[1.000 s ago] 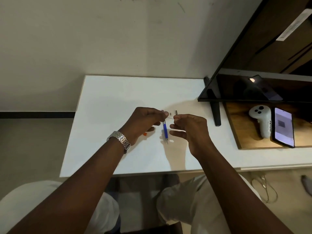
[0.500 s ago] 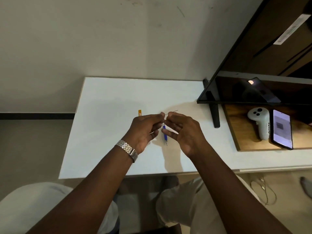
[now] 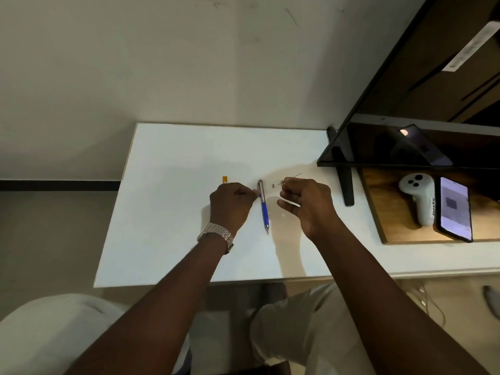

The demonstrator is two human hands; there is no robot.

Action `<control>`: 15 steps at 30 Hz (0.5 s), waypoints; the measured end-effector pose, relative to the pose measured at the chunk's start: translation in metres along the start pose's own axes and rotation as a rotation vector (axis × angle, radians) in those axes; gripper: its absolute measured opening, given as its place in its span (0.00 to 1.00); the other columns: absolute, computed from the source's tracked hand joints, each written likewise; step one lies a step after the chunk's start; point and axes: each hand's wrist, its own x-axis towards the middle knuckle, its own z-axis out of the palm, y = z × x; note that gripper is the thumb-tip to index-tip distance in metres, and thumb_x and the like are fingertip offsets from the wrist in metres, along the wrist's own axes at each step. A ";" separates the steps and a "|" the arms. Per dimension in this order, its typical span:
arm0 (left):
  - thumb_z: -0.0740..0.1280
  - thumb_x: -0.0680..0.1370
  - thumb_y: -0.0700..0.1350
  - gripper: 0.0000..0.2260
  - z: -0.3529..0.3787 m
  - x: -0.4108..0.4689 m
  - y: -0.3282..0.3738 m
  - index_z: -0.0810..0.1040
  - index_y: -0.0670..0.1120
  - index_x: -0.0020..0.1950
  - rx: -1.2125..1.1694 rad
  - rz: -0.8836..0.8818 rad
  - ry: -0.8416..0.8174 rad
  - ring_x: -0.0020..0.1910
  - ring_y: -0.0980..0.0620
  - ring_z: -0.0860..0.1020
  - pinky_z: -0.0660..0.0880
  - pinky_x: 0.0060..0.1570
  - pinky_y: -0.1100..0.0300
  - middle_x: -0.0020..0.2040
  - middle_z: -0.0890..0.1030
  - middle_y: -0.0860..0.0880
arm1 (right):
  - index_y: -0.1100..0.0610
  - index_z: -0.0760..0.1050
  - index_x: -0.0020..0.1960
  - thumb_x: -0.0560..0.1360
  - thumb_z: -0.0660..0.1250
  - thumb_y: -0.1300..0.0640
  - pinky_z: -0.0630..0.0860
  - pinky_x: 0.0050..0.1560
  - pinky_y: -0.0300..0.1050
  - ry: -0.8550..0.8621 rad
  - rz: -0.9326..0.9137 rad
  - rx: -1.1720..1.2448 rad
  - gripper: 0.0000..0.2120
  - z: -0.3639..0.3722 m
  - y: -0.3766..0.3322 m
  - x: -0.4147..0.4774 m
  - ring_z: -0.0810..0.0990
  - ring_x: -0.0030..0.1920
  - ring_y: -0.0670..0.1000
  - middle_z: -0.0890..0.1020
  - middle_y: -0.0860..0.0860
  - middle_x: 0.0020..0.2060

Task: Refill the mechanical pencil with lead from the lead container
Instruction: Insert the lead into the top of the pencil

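The mechanical pencil, silver on top with a blue grip, points its tip toward me over the white table. My left hand, with a metal watch on the wrist, pinches the pencil's upper barrel from the left. To the pencil's right, my right hand pinches a thin dark lead that sticks out up and to the right. The orange lead container lies on the table just beyond my left hand.
Two small dark parts lie between the pencil top and my right hand, and a small white bit sits nearer me. A black monitor stand, a wooden tray with a white controller and a phone stand at right.
My hands have drawn apart. The right hand has moved right with the lead, away from the pencil's top. The pencil now shows along its whole length beside my left hand.
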 end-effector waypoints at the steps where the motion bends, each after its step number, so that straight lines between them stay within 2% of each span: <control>1: 0.77 0.77 0.47 0.10 0.003 0.006 0.000 0.89 0.40 0.46 0.071 0.025 -0.008 0.49 0.45 0.86 0.78 0.58 0.55 0.45 0.89 0.44 | 0.64 0.85 0.49 0.77 0.70 0.67 0.85 0.39 0.47 0.003 -0.001 -0.003 0.05 -0.001 0.001 0.002 0.85 0.37 0.53 0.85 0.55 0.35; 7: 0.78 0.74 0.59 0.20 0.024 0.031 0.010 0.82 0.41 0.42 0.274 0.056 -0.045 0.42 0.44 0.82 0.70 0.41 0.58 0.38 0.82 0.46 | 0.63 0.86 0.47 0.75 0.71 0.66 0.86 0.39 0.48 0.037 0.017 0.012 0.04 -0.002 0.009 0.011 0.87 0.37 0.54 0.86 0.54 0.33; 11: 0.80 0.72 0.53 0.18 0.024 0.039 0.014 0.83 0.39 0.48 0.372 0.047 -0.076 0.49 0.40 0.84 0.74 0.42 0.55 0.47 0.86 0.40 | 0.62 0.85 0.47 0.76 0.72 0.65 0.86 0.38 0.48 0.064 0.022 0.010 0.03 -0.004 0.012 0.013 0.87 0.37 0.54 0.87 0.55 0.35; 15: 0.80 0.72 0.47 0.13 0.023 0.041 0.021 0.84 0.39 0.46 0.361 0.010 -0.079 0.47 0.39 0.85 0.79 0.42 0.54 0.46 0.86 0.40 | 0.63 0.85 0.49 0.75 0.72 0.65 0.86 0.38 0.48 0.058 0.020 0.016 0.05 -0.003 0.009 0.012 0.87 0.36 0.53 0.86 0.56 0.36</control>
